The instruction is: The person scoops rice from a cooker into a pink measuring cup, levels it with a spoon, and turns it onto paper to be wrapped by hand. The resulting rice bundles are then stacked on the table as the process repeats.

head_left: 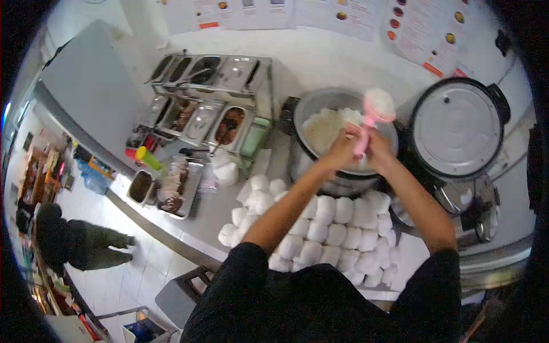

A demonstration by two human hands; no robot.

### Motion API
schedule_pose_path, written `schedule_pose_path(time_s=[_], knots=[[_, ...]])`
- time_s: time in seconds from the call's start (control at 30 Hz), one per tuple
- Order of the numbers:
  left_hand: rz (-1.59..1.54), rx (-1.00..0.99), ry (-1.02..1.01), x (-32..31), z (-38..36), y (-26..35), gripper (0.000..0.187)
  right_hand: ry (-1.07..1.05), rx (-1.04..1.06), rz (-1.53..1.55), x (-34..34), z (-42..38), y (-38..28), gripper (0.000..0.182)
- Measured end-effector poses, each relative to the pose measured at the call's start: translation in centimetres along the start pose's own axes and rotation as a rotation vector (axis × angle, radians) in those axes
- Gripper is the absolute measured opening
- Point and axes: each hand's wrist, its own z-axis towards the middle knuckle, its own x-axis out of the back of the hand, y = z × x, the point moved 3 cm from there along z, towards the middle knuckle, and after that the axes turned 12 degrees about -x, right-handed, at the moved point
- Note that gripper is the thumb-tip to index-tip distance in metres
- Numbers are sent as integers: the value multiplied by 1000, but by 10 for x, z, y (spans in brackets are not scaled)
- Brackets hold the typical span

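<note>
A pink rice scoop [372, 118] is raised over the rice cooker pot [311, 94], its round head heaped with white rice [380, 103]. My right hand [379, 151] is closed around the handle. From the other side, my left hand [342, 148] has its fingers curled against the same handle; they are partly blurred. Cooked rice [320, 130] lies in the pot below both hands. Close in front of me, under my forearms, many white wrapped bundles [317, 231] are packed in rows on the counter.
The round cooker lid [457, 128] stands at the right. A steel rack with food pans [231, 124] is at the left, near a tray of dark food [182, 186] and a yellow-capped bottle [148, 158]. Another person [74, 240] is on the floor area at far left.
</note>
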Motion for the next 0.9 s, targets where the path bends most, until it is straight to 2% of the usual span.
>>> schedule_pose_path(time_s=[0.03, 0.07, 0.1, 0.17, 0.2, 0.27, 0.3, 0.37, 0.4, 0.43, 0.53, 0.63, 0.73, 0.77, 0.83, 0.87, 0.9], knots=[[-22, 81, -51, 4, 12, -5, 34, 95, 11, -38, 5, 18, 12, 32], [-39, 162, -102, 9, 24, -10, 34, 141, 204, -104, 9, 42, 27, 32], [-130, 400, -62, 16, 36, -17, 34, 183, 393, -177, 18, 57, 32, 33], [304, 287, -134, 35, 51, 3, 29, 32, 409, -559, 28, 55, 15, 36], [493, 153, 14, 49, 54, -4, 29, -58, 405, -742, 28, 55, 10, 37], [711, 1, 114, 74, 46, -14, 34, -14, 264, -1546, 33, 55, 3, 41], [741, -22, 62, 80, 34, 3, 39, 13, 178, -1943, 38, 57, 0, 44], [722, 46, -25, 89, 10, 27, 45, -150, 61, -2215, 75, 102, 33, 45], [671, 141, -58, 93, -5, 33, 46, -239, -2, -2349, 85, 119, 46, 46], [616, 237, -88, 95, -20, 35, 47, -153, -149, -2407, 48, 82, 29, 49], [550, 227, -122, 104, -48, 7, 44, -51, -199, -2235, 38, 75, 14, 38], [690, 173, -230, 103, -56, 13, 39, 151, 119, -2019, 38, 61, -19, 57], [757, 249, -228, 91, -49, 31, 33, 236, 217, -1635, 54, 57, -39, 73], [832, 204, -251, 90, -45, 28, 34, 359, 551, -1423, 53, 41, -39, 49], [980, 103, -297, 93, -37, 12, 35, 359, 535, -1346, 43, 19, -46, 37], [1004, 41, -275, 92, -35, 9, 36, 357, 530, -1310, 32, 5, -52, 40], [1027, -20, -250, 91, -36, 6, 37, 447, 409, -1258, 14, -16, -55, 57]])
